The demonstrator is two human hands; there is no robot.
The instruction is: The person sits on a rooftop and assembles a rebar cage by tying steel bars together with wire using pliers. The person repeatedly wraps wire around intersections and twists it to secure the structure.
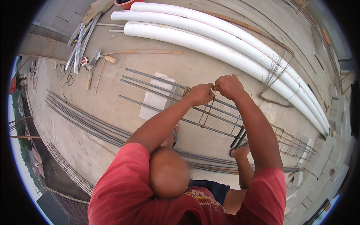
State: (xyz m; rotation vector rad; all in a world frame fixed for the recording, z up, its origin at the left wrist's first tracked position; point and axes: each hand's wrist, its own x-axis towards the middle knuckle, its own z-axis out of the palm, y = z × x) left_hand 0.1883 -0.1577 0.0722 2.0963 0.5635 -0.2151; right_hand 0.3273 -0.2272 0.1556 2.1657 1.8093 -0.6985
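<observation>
Both hands meet over a long rebar cage (221, 117), made of grey steel bars with thin square stirrups round them. My left hand (201, 94) is closed at the upper bar, by the top corner of a stirrup (204, 119). Close against it, my right hand (229, 87) is bent into a closed grip, fingertips near the left thumb. Whatever is pinched between them is too small to make out. Left of my left hand, a bunch of brown stirrups (186, 91) sits on the bars. Under the bars' left ends lies a pale block (150, 102).
Long white pipes (180, 36) lie beyond the cage, with thin wires (275, 73) spread over them. A trowel (98, 55), a tape measure (84, 61) and metal strips (79, 47) are at the far left. Loose rebar (84, 120) runs along the near side. Grey blocks (317, 159) stand right.
</observation>
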